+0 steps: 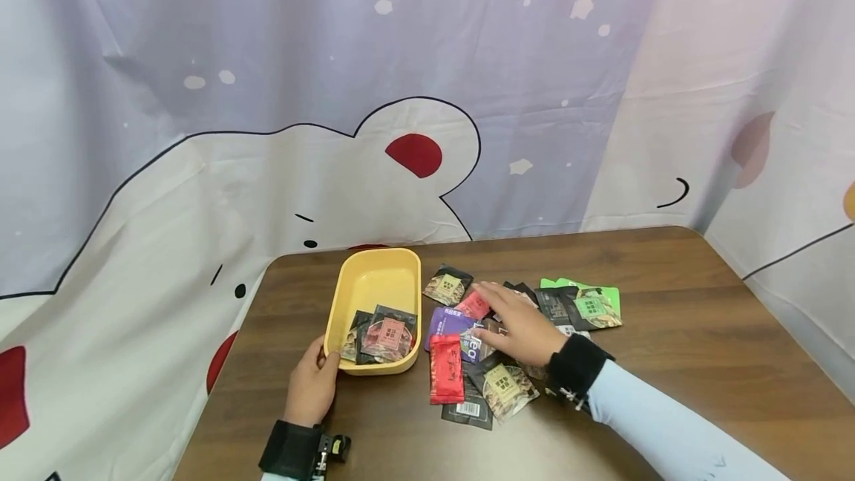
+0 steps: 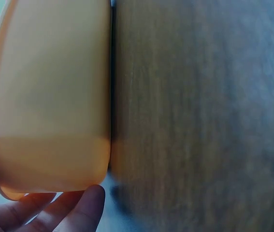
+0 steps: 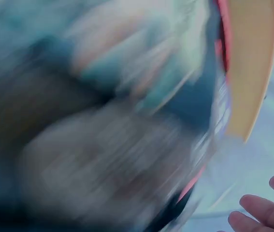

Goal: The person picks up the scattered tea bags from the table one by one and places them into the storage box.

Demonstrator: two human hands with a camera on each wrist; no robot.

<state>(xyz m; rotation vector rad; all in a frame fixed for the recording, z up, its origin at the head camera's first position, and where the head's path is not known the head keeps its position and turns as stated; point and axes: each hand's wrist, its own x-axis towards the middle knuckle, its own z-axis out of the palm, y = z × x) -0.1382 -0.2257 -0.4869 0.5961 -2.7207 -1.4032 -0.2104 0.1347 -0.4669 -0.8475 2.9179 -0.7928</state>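
A yellow plastic bin (image 1: 376,271) stands on the table with several black sachets in its near end, a pink-labelled sachet (image 1: 390,335) on top. My left hand (image 1: 312,384) grips the bin's near-left corner; in the left wrist view its fingertips (image 2: 92,198) lie against the outer wall. Over the loose pile of packets, my right hand (image 1: 524,325) is spread with its fingers extended, holding nothing visible. Below and beside it are a purple packet (image 1: 446,323), a red packet (image 1: 446,370) and a yellow-labelled black sachet (image 1: 502,386). The right wrist view is mostly blurred.
Black and bright green packets (image 1: 608,292) lie at the pile's right side. Another yellow-labelled sachet (image 1: 447,285) is at the back, near the bin. A printed curtain (image 1: 320,191) hangs behind the wooden table (image 1: 668,273).
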